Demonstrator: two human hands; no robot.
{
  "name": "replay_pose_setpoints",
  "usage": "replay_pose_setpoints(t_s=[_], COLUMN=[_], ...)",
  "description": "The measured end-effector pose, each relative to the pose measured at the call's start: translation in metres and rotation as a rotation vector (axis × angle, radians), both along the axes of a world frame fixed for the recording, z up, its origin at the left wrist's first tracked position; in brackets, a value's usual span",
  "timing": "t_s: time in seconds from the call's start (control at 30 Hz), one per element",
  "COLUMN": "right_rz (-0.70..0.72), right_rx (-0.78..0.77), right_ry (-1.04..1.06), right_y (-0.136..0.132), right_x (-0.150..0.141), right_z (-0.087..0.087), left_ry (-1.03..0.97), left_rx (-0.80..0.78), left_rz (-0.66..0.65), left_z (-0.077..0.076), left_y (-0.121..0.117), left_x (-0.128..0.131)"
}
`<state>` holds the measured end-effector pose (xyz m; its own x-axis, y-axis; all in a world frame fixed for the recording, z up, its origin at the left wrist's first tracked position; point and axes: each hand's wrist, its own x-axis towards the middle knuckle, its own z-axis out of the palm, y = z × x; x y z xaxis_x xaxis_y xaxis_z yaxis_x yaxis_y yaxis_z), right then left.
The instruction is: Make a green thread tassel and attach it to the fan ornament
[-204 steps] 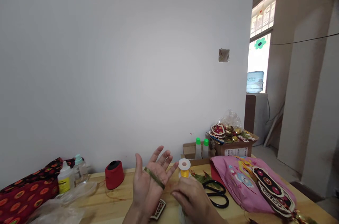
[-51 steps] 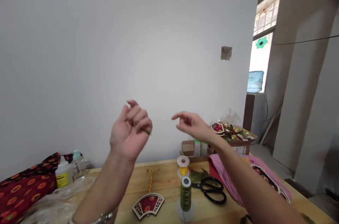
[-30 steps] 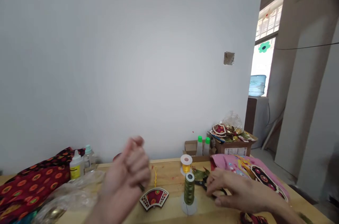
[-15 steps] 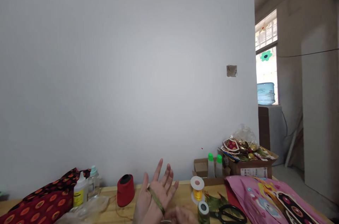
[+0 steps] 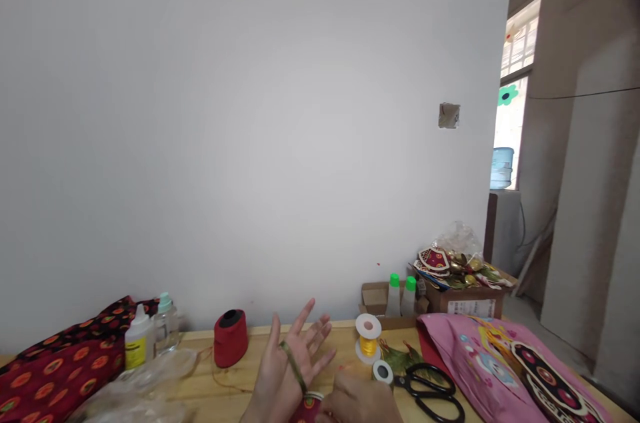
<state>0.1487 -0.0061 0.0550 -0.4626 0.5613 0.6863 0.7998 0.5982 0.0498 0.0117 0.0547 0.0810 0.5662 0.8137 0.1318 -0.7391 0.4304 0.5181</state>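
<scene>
My left hand [image 5: 290,373] is palm up with its fingers spread. A flat green cord [image 5: 294,370] runs across its palm and around the thumb side. At the bottom edge, a dark red patterned piece [image 5: 309,404] with a pale border shows just below the cord. My right hand [image 5: 360,400] is beside it, back upward, its fingers curled in towards that piece; what they pinch is hidden. Close behind the right hand stands a spool [image 5: 383,373] with a white top, partly covered by the hand.
To the right lie black scissors [image 5: 433,386], a yellow thread spool [image 5: 369,343] and a pink bag [image 5: 480,356]. Behind are green-capped bottles [image 5: 394,296] and a full cardboard box [image 5: 470,303]. Leftward are a red thread cone [image 5: 231,340], a glue bottle [image 5: 140,340] and red patterned cloth [image 5: 55,370].
My right hand has risen further into view and turned its back upward. The red patterned piece now shows between the hands. My left hand stays spread with the cord. The camera view has shifted slightly.
</scene>
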Motion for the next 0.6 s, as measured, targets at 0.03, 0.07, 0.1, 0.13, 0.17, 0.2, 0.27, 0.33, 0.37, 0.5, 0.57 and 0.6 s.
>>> replay_pose_setpoints(t_s=[0.03, 0.07, 0.1, 0.13, 0.17, 0.2, 0.27, 0.33, 0.37, 0.5, 0.57, 0.6], right_rz=[-0.002, -0.025, -0.075, -0.108, -0.113, -0.118, -0.091, -0.052, -0.029, 0.045, 0.065, 0.072], right_rx=[-0.041, -0.118, -0.215, -0.314, -0.392, -0.429, -0.459, -0.473, -0.486, -0.542, -0.565, -0.580], right_ry=[-0.041, -0.092, -0.118, -0.129, -0.128, -0.116, -0.084, -0.046, -0.022, 0.114, 0.203, 0.248], right_y=[-0.001, -0.001, 0.000, 0.003, 0.006, 0.010, 0.018, 0.026, 0.030, 0.040, 0.043, 0.045], right_x=[-0.004, -0.007, -0.010, -0.011, -0.012, -0.012, -0.010, -0.007, -0.006, 0.000, 0.002, 0.002], right_z=[0.019, 0.037, 0.054, 0.069, 0.081, 0.091, 0.103, 0.108, 0.108, 0.100, 0.091, 0.085], left_ry=[0.039, 0.071, 0.095, 0.113, 0.136, 0.158, 0.208, 0.265, 0.286, 0.295, 0.285, 0.280], left_rx=[-0.007, -0.016, -0.026, -0.036, -0.046, -0.054, -0.061, -0.059, -0.056, -0.011, 0.034, 0.054], left_rz=[-0.023, -0.055, -0.089, -0.118, -0.145, -0.168, -0.207, -0.264, -0.299, -0.422, -0.476, -0.498], left_z=[-0.001, -0.001, -0.002, -0.002, -0.002, -0.001, 0.002, 0.006, 0.008, 0.011, 0.010, 0.010], left_y=[-0.003, -0.006, -0.009, -0.012, -0.015, -0.018, -0.022, -0.024, -0.024, -0.022, -0.020, -0.019], left_x=[0.004, 0.007, 0.010, 0.013, 0.015, 0.017, 0.019, 0.019, 0.019, 0.015, 0.013, 0.013])
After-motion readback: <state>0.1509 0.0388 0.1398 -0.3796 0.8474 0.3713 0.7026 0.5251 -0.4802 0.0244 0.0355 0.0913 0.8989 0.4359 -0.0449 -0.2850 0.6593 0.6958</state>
